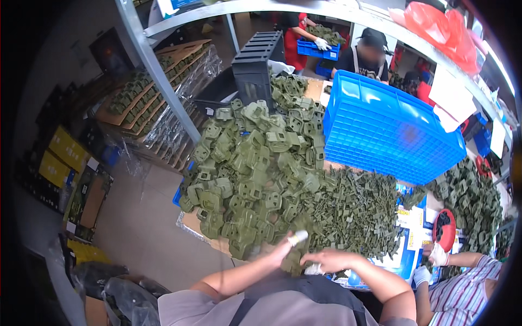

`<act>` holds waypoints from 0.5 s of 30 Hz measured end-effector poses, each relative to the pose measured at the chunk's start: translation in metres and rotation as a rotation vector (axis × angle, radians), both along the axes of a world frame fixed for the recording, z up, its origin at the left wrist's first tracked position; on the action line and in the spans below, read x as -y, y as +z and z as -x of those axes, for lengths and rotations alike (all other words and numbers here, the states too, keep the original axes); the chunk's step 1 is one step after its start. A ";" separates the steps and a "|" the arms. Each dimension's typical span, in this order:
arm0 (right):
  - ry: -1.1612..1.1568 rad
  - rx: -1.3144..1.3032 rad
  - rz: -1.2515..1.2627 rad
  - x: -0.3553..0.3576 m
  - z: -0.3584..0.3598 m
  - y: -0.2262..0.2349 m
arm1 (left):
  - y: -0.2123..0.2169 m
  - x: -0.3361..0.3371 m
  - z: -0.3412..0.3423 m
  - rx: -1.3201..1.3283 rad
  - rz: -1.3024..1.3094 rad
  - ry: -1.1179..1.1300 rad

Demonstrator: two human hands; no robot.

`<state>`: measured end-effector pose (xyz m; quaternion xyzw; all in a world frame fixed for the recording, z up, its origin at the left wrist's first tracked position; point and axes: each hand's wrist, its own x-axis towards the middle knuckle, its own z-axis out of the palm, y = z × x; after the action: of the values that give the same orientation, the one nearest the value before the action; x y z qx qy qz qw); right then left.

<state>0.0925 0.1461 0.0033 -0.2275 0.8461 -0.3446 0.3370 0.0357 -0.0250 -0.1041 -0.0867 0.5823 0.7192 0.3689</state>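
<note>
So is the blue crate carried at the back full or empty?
Full, it appears: green parts heap above the rim of the blue crate; what lies beneath them is hidden.

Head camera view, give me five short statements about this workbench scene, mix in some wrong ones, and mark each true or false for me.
1. The larger green parts are piled left of the smaller green parts. True.
2. The large crate behind the smaller green parts is red. False: it is blue.
3. The person's left hand and right hand are close together, at the near edge of the piles. True.
4. The co-worker in the striped shirt has bare hands. False: white gloves cover them.
5. The red plastic bag lies inside the large crate. False: it is up at the overhead shelf.
</note>
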 end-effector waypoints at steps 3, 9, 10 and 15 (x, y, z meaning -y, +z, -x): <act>-0.093 -0.680 -0.227 -0.003 0.055 0.124 | 0.036 0.025 0.054 0.231 -0.441 0.075; -0.162 -1.922 -0.252 0.051 0.213 0.329 | 0.076 0.057 0.095 -0.260 -0.488 0.361; -0.255 -2.040 -0.420 0.062 0.239 0.363 | 0.042 0.060 0.110 -0.205 -0.475 0.362; -0.419 -1.941 -0.321 0.050 0.346 0.398 | 0.070 0.057 0.086 -0.053 -0.571 0.403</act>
<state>-0.2535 0.0961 0.4014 -0.2084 0.8143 0.0557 -0.5388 -0.0498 -0.0819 -0.0346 -0.0744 0.3381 0.9136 0.2134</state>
